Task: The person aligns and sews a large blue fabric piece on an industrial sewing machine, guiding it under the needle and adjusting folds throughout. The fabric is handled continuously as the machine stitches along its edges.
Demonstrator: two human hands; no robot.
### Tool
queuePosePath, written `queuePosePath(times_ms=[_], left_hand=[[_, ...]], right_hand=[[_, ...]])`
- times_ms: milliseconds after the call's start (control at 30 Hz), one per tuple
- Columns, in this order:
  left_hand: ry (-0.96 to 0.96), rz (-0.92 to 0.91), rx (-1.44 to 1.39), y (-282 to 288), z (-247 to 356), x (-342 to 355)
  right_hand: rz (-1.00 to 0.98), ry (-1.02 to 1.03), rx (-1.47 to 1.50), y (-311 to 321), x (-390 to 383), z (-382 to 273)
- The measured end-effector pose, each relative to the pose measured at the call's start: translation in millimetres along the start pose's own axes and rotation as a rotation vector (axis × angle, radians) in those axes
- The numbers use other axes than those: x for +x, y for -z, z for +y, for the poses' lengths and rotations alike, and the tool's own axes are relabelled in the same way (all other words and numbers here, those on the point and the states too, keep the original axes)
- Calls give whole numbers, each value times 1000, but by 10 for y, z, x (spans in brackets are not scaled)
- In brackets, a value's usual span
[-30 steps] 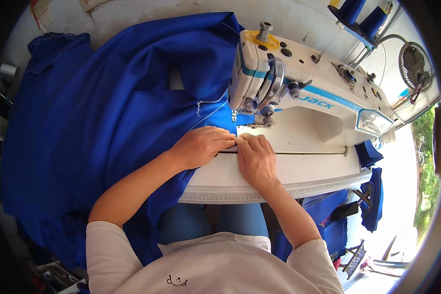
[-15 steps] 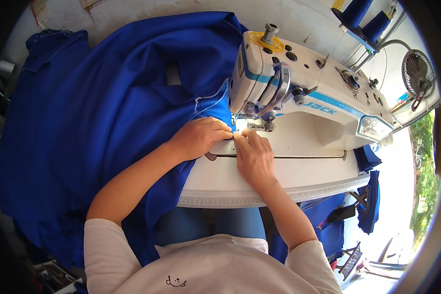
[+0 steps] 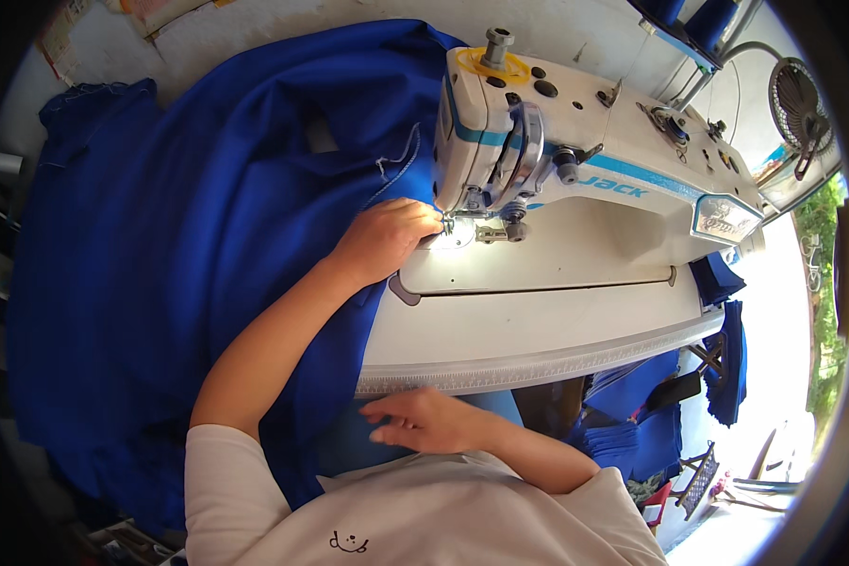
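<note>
cloth of strong blue colour lies in wide folds over the left part of the white table, and its right border reaches to the needle area of the white sewing machine. the left hand rests on this border, just beside the lit needle area; its fingers are drawn close together, but it cannot be told whether they pinch the cloth or only press it. the right hand is in front of the table's edge, above the person's legs, with thumb and fingers apart, and it holds nothing. pale stitching runs on the cloth near the left hand. folded blue pieces are beside the table's right end.
</note>
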State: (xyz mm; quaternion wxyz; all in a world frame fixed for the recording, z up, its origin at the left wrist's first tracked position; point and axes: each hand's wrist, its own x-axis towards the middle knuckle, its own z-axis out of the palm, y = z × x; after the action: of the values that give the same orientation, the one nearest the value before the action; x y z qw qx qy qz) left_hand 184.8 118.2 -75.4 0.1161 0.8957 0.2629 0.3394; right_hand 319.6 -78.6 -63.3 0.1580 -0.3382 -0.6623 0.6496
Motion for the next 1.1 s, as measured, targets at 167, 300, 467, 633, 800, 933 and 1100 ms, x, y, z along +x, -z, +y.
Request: queuePosePath(times_ms=[167,300,467,633,800,933,1100], left_hand=[[72,-34,-16,-48,28,-23],[156,-76,-95,-15,77,-42],[184,-69,83,-13,391,-210],[332,45,306,-259,818,-205],[400,58,387,-362,957,-154],[347,87,322,-386,941,-103],[345,105,328,-379,909,-117]], right_hand=[[691,334,-576,-719,687,877],[82,1,-88,-824,573,834],[-43,186,-303,-186,-969,973],[1445,267,-476,1902,-2312,61],[1886,376,-258,4100,-3272,-73],[1347,318,407,5328,-4035,361],[1442,474,447,5118,-4106,874]])
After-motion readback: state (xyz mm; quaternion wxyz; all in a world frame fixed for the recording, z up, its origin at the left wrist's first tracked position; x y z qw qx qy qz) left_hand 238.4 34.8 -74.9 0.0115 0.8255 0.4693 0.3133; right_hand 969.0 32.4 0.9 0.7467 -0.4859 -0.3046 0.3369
